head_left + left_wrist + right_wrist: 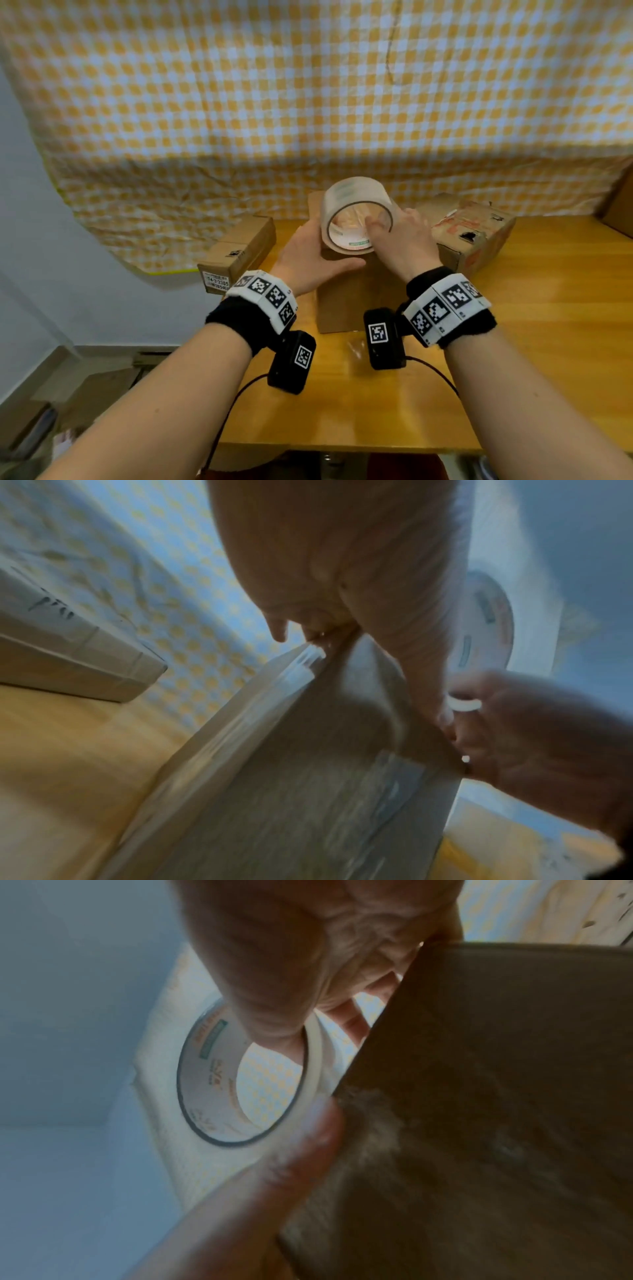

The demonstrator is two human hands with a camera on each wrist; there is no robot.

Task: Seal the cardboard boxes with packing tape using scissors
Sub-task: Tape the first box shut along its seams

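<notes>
At frame centre, the right hand hooks the tape roll through its core; the left hand, grip spread, steadies the middle box, likely for taping.

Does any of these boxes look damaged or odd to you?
Yes. The cardboard box on the right looks battered: a ragged dark hole is torn in its top, and its printed surface is scuffed and creased. The labelled box on the left and the middle box under the tape roll look intact.
</notes>
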